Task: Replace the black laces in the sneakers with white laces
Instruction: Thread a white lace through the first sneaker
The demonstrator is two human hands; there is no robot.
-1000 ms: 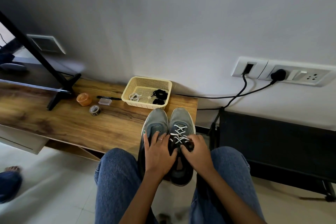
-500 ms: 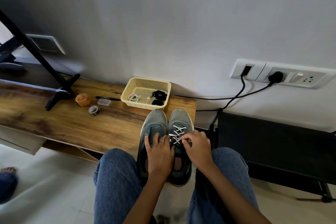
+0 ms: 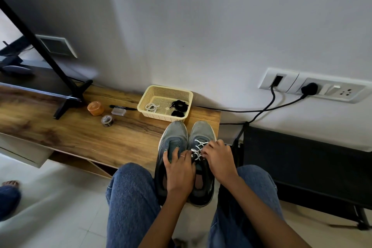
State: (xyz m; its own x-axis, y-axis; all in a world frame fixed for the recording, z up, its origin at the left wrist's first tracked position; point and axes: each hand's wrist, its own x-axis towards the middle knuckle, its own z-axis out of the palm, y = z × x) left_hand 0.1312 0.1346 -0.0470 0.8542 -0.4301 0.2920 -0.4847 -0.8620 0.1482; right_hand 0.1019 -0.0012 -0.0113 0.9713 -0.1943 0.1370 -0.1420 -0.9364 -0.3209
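Two sneakers [image 3: 186, 147] beside the basket [image 3: 161, 116]. Left hand [image 3: 179, 171] rests flat, fingers straight, across both. Right hand [image 3: 220, 159] pinches the white lace [image 3: 198, 148].

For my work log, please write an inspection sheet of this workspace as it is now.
Surface: wooden table against the wall.
Job's things: right sneaker carries a white lace; left sneaker shows no lace; basket holds a coiled white lace and black laces.
Clutter: orange jar, tape roll, small clear box, pen.
Hands: left hand rests on the sneakers; right hand works at the white lace.
Cables: two black cables plugged into the wall sockets.
Surroundings: black stand; another person's foot at left.
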